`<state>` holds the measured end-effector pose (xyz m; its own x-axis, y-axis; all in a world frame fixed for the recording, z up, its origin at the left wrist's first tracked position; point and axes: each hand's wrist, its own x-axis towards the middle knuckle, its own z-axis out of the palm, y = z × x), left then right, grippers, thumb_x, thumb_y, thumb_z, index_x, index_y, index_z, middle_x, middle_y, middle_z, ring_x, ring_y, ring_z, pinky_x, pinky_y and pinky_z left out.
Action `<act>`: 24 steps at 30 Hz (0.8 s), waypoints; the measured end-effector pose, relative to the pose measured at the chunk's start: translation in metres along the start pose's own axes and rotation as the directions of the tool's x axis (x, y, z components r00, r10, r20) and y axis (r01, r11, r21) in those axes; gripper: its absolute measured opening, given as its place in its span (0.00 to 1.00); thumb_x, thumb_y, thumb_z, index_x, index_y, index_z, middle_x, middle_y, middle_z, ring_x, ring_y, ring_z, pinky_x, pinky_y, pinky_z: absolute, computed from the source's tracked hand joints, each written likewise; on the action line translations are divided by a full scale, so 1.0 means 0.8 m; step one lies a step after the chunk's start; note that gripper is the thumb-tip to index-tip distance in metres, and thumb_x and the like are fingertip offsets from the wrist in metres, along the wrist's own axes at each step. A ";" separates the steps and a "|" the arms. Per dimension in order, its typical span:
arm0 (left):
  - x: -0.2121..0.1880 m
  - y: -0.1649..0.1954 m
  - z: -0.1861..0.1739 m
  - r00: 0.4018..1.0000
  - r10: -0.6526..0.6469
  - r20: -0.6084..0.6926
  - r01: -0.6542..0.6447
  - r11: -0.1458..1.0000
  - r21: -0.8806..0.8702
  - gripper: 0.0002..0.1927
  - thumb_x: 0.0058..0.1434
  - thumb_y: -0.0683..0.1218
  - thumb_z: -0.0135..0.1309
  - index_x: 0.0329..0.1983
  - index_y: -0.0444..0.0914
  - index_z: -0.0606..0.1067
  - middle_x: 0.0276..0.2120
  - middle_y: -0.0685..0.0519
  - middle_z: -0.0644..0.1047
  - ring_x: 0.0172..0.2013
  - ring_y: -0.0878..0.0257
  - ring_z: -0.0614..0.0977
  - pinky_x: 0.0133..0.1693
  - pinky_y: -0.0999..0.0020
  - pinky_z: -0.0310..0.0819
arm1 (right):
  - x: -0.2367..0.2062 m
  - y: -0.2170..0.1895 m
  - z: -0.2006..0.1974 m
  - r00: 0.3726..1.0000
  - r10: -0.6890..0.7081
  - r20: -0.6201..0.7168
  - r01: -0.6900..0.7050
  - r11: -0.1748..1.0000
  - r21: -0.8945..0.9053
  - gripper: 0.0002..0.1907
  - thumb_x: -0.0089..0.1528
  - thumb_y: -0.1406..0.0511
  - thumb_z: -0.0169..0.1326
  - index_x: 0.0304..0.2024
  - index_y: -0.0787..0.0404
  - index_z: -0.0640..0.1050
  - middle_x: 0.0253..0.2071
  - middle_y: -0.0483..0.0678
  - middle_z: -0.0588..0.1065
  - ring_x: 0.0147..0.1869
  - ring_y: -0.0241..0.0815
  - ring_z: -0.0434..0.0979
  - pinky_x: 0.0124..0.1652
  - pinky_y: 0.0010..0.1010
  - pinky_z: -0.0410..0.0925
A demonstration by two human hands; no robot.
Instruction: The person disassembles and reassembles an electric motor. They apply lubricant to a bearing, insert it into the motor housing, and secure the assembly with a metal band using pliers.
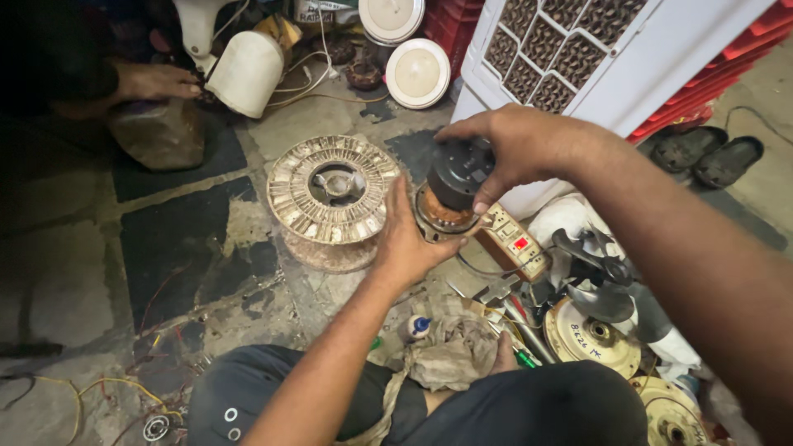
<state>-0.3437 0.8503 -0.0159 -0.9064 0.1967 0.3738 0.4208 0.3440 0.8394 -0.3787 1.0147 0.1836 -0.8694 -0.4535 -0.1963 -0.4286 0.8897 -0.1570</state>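
Two hands, what do they hold?

— Both grip one small round electric motor with a black casing and copper windings (453, 192), held just above the stone floor beside a worn round wire spool (333, 198).

How exactly?

— Right hand (516, 144) clamps over the black top from above, fingers curled tight, thumb down its side. Left hand (406, 239) cups the lower rim (palm against it), fingers hidden behind. A beige power strip (514, 239) lies just right.

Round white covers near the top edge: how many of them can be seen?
2. One round white cover leans by the white cooler grille; the other sits above it, cut by the frame edge. More may be hidden.
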 end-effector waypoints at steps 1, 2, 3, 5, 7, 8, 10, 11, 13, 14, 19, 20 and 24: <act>-0.002 -0.002 0.003 0.999 -0.033 0.001 0.033 0.999 -0.022 0.72 0.38 0.55 0.78 0.74 0.29 0.42 0.68 0.29 0.59 0.68 0.38 0.64 0.65 0.53 0.61 | 0.000 -0.003 -0.002 0.998 0.052 0.029 -0.052 0.998 -0.019 0.56 0.33 0.58 0.80 0.64 0.49 0.71 0.54 0.51 0.79 0.59 0.46 0.80 0.59 0.35 0.69; -0.004 -0.004 0.003 0.998 -0.052 0.033 0.053 0.998 -0.034 0.73 0.38 0.55 0.77 0.74 0.29 0.41 0.67 0.30 0.62 0.66 0.38 0.67 0.64 0.53 0.63 | 0.001 -0.006 -0.002 0.997 0.065 0.035 -0.063 0.997 -0.050 0.58 0.33 0.58 0.81 0.65 0.48 0.71 0.53 0.51 0.79 0.58 0.47 0.80 0.59 0.36 0.69; -0.007 -0.005 0.004 0.995 -0.071 0.068 0.075 0.996 -0.049 0.74 0.37 0.55 0.77 0.75 0.30 0.39 0.65 0.31 0.64 0.64 0.39 0.69 0.63 0.53 0.64 | 0.000 -0.009 -0.003 0.996 0.081 0.043 -0.077 0.994 -0.083 0.59 0.32 0.57 0.81 0.66 0.48 0.71 0.53 0.51 0.79 0.58 0.48 0.80 0.59 0.36 0.69; -0.011 -0.006 0.006 0.993 -0.080 0.081 0.086 0.994 -0.064 0.74 0.38 0.55 0.76 0.76 0.31 0.38 0.62 0.32 0.69 0.61 0.39 0.73 0.61 0.53 0.67 | -0.001 -0.014 -0.004 0.996 0.077 0.049 -0.071 0.991 -0.112 0.61 0.32 0.57 0.82 0.67 0.48 0.71 0.52 0.52 0.79 0.57 0.49 0.80 0.58 0.37 0.70; -0.013 -0.006 0.008 0.998 -0.060 0.033 0.061 0.996 -0.060 0.71 0.42 0.54 0.75 0.77 0.34 0.39 0.61 0.33 0.72 0.60 0.39 0.76 0.59 0.53 0.70 | -0.002 -0.016 -0.006 0.999 0.032 0.043 -0.028 0.994 -0.106 0.62 0.30 0.57 0.83 0.67 0.49 0.71 0.53 0.53 0.78 0.57 0.50 0.80 0.58 0.37 0.69; -0.013 -0.007 0.010 0.998 -0.060 0.022 0.061 0.996 -0.058 0.71 0.42 0.54 0.75 0.77 0.35 0.40 0.60 0.34 0.73 0.59 0.40 0.77 0.58 0.53 0.71 | -0.003 -0.017 -0.006 0.999 0.024 0.044 -0.019 0.994 -0.107 0.61 0.30 0.56 0.82 0.67 0.50 0.71 0.52 0.53 0.79 0.57 0.50 0.80 0.58 0.37 0.70; -0.013 -0.008 0.013 0.998 -0.060 0.005 0.060 0.996 -0.060 0.70 0.42 0.54 0.76 0.78 0.37 0.41 0.59 0.36 0.75 0.58 0.41 0.78 0.57 0.53 0.73 | -0.004 -0.016 -0.006 0.999 0.014 0.052 -0.008 0.994 -0.108 0.61 0.31 0.56 0.82 0.66 0.51 0.71 0.51 0.53 0.79 0.57 0.49 0.80 0.57 0.37 0.70; -0.014 -0.009 0.015 0.998 -0.070 0.007 0.070 0.995 -0.068 0.70 0.41 0.54 0.76 0.77 0.38 0.42 0.59 0.36 0.75 0.58 0.42 0.78 0.57 0.54 0.73 | -0.005 -0.015 -0.005 0.998 0.009 0.059 -0.002 0.994 -0.112 0.60 0.31 0.56 0.82 0.66 0.51 0.71 0.51 0.53 0.80 0.57 0.49 0.80 0.57 0.37 0.70; -0.012 -0.013 0.018 0.996 -0.091 0.008 0.091 0.992 -0.083 0.69 0.39 0.53 0.77 0.77 0.39 0.43 0.58 0.37 0.75 0.57 0.43 0.79 0.56 0.54 0.74 | -0.005 -0.013 -0.005 0.997 -0.005 0.071 0.014 0.993 -0.120 0.60 0.31 0.56 0.81 0.66 0.51 0.71 0.50 0.53 0.80 0.57 0.49 0.81 0.57 0.36 0.71; -0.012 -0.014 0.019 0.997 -0.074 -0.008 0.073 0.991 -0.114 0.69 0.39 0.52 0.78 0.76 0.38 0.44 0.58 0.37 0.75 0.57 0.43 0.79 0.56 0.54 0.74 | -0.004 -0.012 -0.005 0.997 0.002 0.073 0.006 0.994 -0.109 0.59 0.31 0.57 0.81 0.65 0.50 0.72 0.50 0.52 0.80 0.56 0.49 0.81 0.57 0.36 0.71; -0.006 -0.024 0.019 0.998 -0.059 -0.018 0.054 0.976 -0.210 0.68 0.37 0.49 0.77 0.76 0.39 0.47 0.58 0.39 0.76 0.57 0.46 0.80 0.56 0.58 0.75 | 0.004 -0.012 -0.007 0.998 -0.011 0.065 0.019 0.994 -0.112 0.58 0.30 0.56 0.82 0.64 0.50 0.73 0.49 0.53 0.81 0.54 0.48 0.82 0.56 0.35 0.72; -0.006 -0.026 0.017 0.998 -0.042 -0.038 0.033 0.978 -0.204 0.68 0.37 0.49 0.78 0.76 0.38 0.48 0.58 0.39 0.76 0.57 0.46 0.80 0.56 0.58 0.75 | 0.006 -0.012 -0.008 0.998 -0.001 0.066 0.007 0.995 -0.096 0.58 0.30 0.56 0.82 0.64 0.50 0.74 0.49 0.53 0.81 0.54 0.47 0.82 0.55 0.35 0.72; -0.003 -0.032 0.014 0.998 -0.058 -0.024 0.051 0.973 -0.223 0.66 0.39 0.49 0.77 0.76 0.39 0.48 0.58 0.39 0.76 0.57 0.46 0.80 0.56 0.59 0.75 | 0.012 -0.011 -0.004 0.998 -0.011 0.057 0.013 0.999 -0.034 0.58 0.28 0.58 0.80 0.63 0.52 0.74 0.49 0.52 0.81 0.54 0.47 0.82 0.54 0.36 0.72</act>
<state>-0.3519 0.8515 -0.0429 -0.9300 0.1540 0.3338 0.3549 0.1399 0.9244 -0.3841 1.0025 0.1860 -0.8495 -0.4651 -0.2491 -0.4477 0.8852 -0.1263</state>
